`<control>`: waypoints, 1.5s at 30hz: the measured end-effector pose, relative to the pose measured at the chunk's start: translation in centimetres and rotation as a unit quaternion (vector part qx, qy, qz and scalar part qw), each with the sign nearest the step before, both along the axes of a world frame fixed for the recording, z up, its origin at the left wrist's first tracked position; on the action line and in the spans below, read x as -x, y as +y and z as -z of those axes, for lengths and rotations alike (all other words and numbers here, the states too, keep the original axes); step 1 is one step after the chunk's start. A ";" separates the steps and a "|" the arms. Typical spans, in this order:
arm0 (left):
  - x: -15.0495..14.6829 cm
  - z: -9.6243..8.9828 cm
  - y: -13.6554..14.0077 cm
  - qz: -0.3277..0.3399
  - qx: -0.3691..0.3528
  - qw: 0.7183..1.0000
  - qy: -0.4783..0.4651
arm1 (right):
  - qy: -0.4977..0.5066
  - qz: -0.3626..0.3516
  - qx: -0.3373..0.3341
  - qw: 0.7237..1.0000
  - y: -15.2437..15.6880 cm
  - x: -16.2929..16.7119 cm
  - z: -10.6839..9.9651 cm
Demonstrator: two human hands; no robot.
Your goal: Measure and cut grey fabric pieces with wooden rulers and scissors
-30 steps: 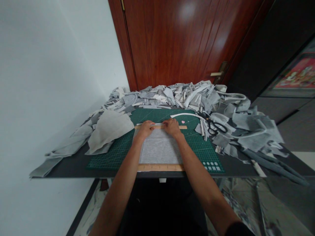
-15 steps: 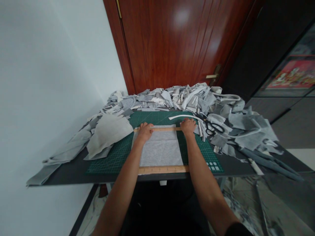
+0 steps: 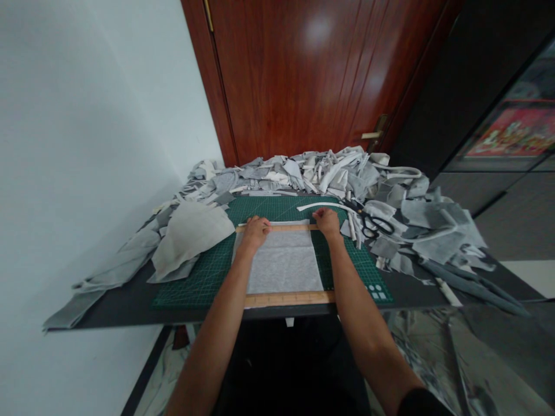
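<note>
A light grey piece of fabric (image 3: 281, 263) lies flat on a green cutting mat (image 3: 208, 277). Across its far end runs a wooden ruler (image 3: 290, 227), and a second wooden ruler (image 3: 290, 299) lies along its near edge. My left hand (image 3: 256, 232) presses on the far ruler's left part, fingers curled over it. At that ruler's right end, my right hand (image 3: 328, 222) is closed, its fingertips pinched together near the fabric's far right corner. Whatever those fingertips hold is too small to make out. Black-handled scissors (image 3: 377, 224) lie to the right of my right hand.
Heaped grey and white fabric scraps (image 3: 303, 170) line the back of the dark table (image 3: 130, 306). A larger beige piece of fabric (image 3: 191, 234) overlaps the mat's left side. More scraps (image 3: 437, 225) cover the right. Behind stands a brown door (image 3: 295, 81).
My right hand has shifted slightly left toward the fabric's far right corner, its fingers now pinched together. My left hand stays on the far ruler.
</note>
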State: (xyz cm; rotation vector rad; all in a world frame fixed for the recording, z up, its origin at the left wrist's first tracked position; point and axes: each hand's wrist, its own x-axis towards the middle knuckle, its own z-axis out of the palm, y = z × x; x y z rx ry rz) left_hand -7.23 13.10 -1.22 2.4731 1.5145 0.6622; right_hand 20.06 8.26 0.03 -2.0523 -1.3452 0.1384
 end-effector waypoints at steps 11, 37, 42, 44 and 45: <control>0.0 -0.1 -0.4 0.005 0.004 1.000 0.004 | 0.088 -0.321 -0.084 0.939 0.9 6.0 0.0; 0.0 -0.7 -0.7 0.000 0.008 0.999 0.042 | 0.023 -0.285 -0.040 0.958 1.5 10.1 0.2; -0.3 -0.8 -0.9 -0.003 0.008 0.999 0.050 | 0.020 -0.252 -0.012 0.967 1.3 10.2 -0.2; -0.4 -0.8 -0.9 -0.005 0.009 0.999 0.052 | 0.008 -0.245 -0.006 0.969 1.2 10.2 -0.4; -0.4 -0.8 -0.9 -0.006 0.010 0.999 0.053 | 0.001 -0.244 -0.003 0.970 1.2 10.3 -0.5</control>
